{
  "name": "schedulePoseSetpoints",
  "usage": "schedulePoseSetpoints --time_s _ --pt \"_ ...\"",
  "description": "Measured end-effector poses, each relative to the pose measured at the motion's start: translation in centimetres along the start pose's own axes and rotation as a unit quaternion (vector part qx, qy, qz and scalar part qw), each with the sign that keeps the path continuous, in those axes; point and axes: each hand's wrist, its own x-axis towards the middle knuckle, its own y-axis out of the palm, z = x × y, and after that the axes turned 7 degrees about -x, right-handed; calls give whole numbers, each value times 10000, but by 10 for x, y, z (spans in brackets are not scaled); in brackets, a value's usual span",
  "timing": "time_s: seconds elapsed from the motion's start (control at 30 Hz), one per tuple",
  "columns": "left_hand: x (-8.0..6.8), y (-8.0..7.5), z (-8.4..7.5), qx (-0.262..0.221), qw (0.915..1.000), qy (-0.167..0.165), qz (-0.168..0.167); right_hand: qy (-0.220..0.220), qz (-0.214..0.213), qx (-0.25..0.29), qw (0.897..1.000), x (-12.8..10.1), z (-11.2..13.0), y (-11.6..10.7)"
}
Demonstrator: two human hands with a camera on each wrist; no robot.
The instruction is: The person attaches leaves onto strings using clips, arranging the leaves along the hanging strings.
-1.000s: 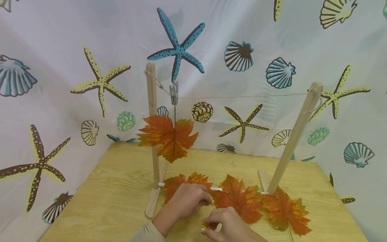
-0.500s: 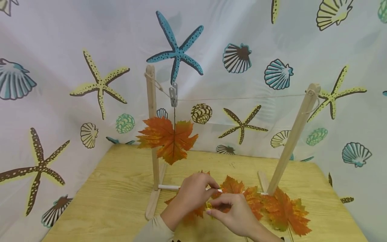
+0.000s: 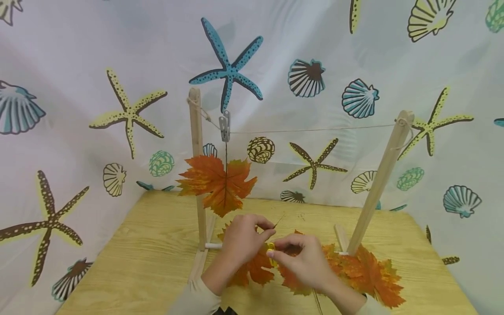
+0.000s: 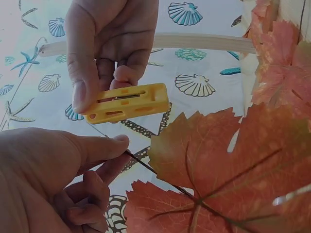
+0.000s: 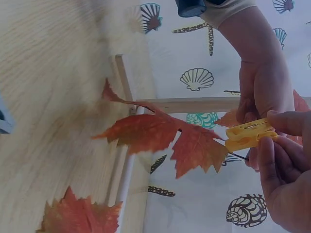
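My left hand (image 3: 243,238) pinches the thin dark stem (image 4: 146,164) of an orange-red artificial maple leaf (image 4: 233,165) between thumb and finger. The leaf hangs below that hand in the head view. Close on its right, my right hand (image 3: 309,260) pinches a yellow clothespin (image 4: 129,103) between thumb and fingers. The clothespin is near the stem, apart from it in the left wrist view. Behind the hands, another maple leaf (image 3: 220,181) hangs by its stem from a grey clothespin (image 3: 225,127) on the string (image 3: 315,130).
Two wooden posts (image 3: 197,175) (image 3: 379,183) carry the string, and a white rod (image 3: 213,246) joins their feet. More maple leaves (image 3: 372,275) lie on the wooden table (image 3: 130,253) at the right. A shell-patterned cloth (image 3: 275,26) stands behind. A grey piece (image 5: 4,119) shows at the right wrist view's edge.
Both hands have risen from near the tabletop. My left hand now lifts a maple leaf by its stem, and my right hand has brought the yellow clothespin up beside it.
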Motion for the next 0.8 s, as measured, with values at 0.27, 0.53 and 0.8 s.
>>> schedulePoseSetpoints --time_s 0.27,0.53,0.8 --pt "0 -12 2 -545 9970 -198 -517 15 -33 14 10000 9 9 -3" --pt "2 -26 -2 -1095 9897 -394 -830 -19 -148 -61 9999 19 21 -8" --pt "7 -36 -11 -1302 9853 -499 -983 -303 -218 -398 9985 29 32 -16"
